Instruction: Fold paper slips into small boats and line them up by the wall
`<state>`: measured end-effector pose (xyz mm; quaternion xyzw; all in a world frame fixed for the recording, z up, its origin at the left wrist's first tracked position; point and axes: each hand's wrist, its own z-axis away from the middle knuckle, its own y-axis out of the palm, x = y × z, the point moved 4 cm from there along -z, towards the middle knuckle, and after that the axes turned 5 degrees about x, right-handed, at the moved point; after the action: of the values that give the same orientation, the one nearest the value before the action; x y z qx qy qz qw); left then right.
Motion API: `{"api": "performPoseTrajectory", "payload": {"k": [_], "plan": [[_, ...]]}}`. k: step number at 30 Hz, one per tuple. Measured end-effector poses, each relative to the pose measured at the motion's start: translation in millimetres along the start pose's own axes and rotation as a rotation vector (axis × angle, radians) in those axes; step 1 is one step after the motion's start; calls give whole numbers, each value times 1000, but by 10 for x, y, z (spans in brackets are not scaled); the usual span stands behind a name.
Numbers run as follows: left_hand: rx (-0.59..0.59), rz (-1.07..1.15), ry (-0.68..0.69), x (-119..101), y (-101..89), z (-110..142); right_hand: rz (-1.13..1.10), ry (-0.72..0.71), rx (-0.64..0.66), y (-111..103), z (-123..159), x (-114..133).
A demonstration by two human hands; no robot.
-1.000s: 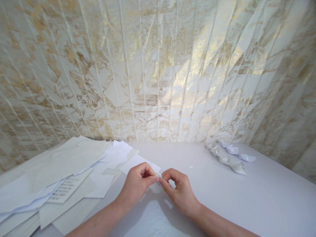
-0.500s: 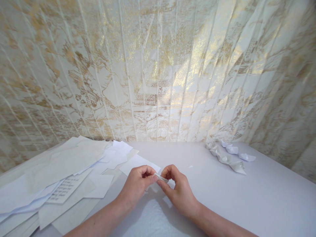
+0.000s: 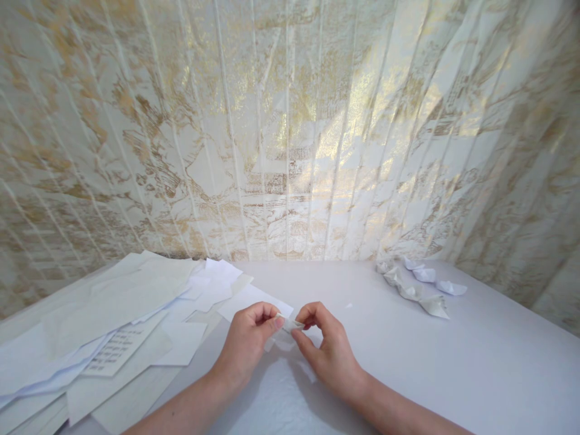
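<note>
Between my two hands is a small piece of folded white paper [image 3: 289,325], held just above the table. My left hand [image 3: 249,338] pinches its left end between thumb and forefinger. At the other end, my right hand [image 3: 328,344] grips it with thumb and fingertips. Fingers cover both ends, so the full folded shape is hidden. Toward the right back of the table lie several folded paper boats, among them a greyish one [image 3: 435,306] and a whiter one [image 3: 451,288].
A spread pile of loose paper sheets [image 3: 122,290] covers the left of the white table [image 3: 408,374]; one sheet [image 3: 116,348] bears printed text. A tiny paper scrap [image 3: 348,306] lies beyond my right hand. Behind the table hangs a gold-patterned curtain [image 3: 290,151].
My left fingers have shifted slightly left along the folded paper, and more of it shows between my hands. The view has moved a little. The boats and the pile stay put.
</note>
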<state>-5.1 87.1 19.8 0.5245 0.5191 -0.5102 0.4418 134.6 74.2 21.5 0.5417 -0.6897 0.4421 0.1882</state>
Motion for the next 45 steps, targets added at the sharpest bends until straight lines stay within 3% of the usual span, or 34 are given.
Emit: {"api": "performPoseTrajectory", "payload": {"k": [5,12,16,29,35,45], "plan": [[-3,-14,11,-25,-16,4,64,-42,17,-34,-7,16],[15,-59,25,-62,-24,-6,205,-69,191,-18,-38,24],[18,-85,32,-71,-18,-13,205,-68,220,-42,-62,44],[-36,-9,30,-70,-39,7,40,81,-16,-51,-70,27],[-32,73,-15,-57,-8,27,-66,148,-7,-70,-59,0],[-23,54,-7,-28,13,21,-22,184,-9,-59,-58,-45]]}}
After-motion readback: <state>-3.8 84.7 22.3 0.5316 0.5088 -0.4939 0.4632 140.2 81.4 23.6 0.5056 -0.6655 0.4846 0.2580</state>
